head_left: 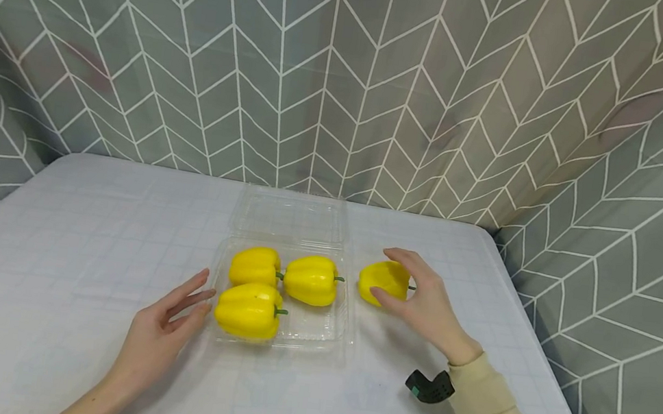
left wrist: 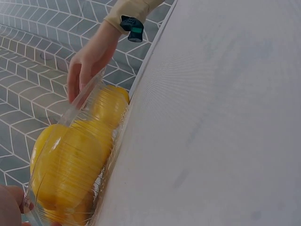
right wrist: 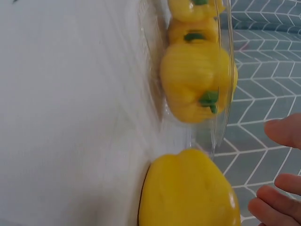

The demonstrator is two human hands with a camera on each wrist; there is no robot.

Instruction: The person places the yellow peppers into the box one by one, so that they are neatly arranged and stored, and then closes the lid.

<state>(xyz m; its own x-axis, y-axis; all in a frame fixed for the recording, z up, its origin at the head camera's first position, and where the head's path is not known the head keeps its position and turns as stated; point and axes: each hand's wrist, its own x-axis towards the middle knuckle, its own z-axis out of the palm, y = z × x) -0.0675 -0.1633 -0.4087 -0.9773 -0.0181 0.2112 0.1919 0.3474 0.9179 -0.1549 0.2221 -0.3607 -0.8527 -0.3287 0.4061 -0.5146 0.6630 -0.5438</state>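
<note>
An open clear plastic clamshell tray lies mid-table and holds three yellow bell peppers. A fourth yellow pepper stands on the table just right of the tray. My right hand is curled round it, thumb in front and index finger arched over the top. In the right wrist view this pepper fills the bottom, with my fingers close beside it. My left hand lies flat, its straight fingers touching the tray's front-left edge.
The tray's clear lid lies folded back behind it. The table has a white cloth and grey patterned curtains stand close on three sides. Its right edge is near my right arm, which wears a black wrist device.
</note>
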